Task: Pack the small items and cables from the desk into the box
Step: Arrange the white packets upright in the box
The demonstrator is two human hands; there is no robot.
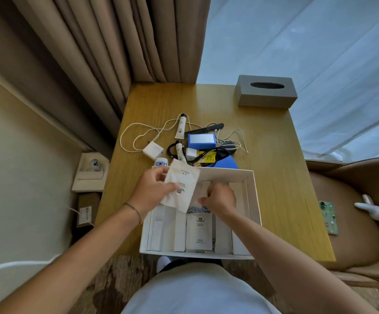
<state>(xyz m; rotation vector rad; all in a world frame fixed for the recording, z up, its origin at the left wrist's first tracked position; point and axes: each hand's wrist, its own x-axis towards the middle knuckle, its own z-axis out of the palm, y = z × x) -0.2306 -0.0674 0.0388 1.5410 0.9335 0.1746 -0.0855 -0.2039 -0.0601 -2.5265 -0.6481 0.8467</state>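
A white open box (255, 200) sits at the desk's near edge, holding white packets and slim cartons. My left hand (152, 189) holds a cream paper sachet (181, 184) over the box's far left corner. My right hand (220, 198) reaches into the box, its fingers curled on a clear plastic packet (201, 191). Behind the box lie a white charger (153, 150) with a looped white cable (136, 134), two white tubes (180, 126), a blue box (201, 141), a second white adapter (191, 153), black cables (224, 148) and a yellow packet (208, 158).
A grey tissue box (266, 91) stands at the desk's far right corner. Curtains hang behind the wooden desk (274, 155). A brown armchair (353, 211) with a white object and a green card stands to the right. A wall socket panel (92, 171) is to the left.
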